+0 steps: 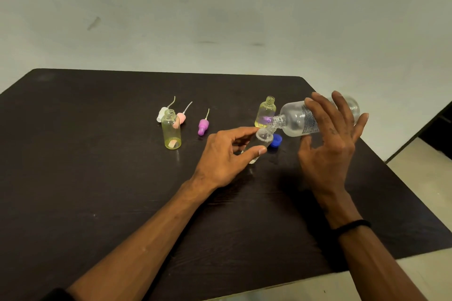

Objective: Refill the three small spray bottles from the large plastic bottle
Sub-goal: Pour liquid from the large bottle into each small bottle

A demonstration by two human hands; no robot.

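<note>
My right hand (327, 144) grips the large clear plastic bottle (296, 121), tipped on its side with its open mouth pointing left. That mouth sits over the neck of a small clear spray bottle (264, 135), which my left hand (226, 154) holds between thumb and fingers on the dark table (97, 178). A second small bottle (265, 112) stands uncapped just behind. A third small bottle (171, 132) stands open further left.
Three spray tops with dip tubes lie at the back: white (162, 113), pink (182, 117) and purple (203, 126). A blue cap (276, 141) lies under the big bottle. The table's right edge is close to my right hand.
</note>
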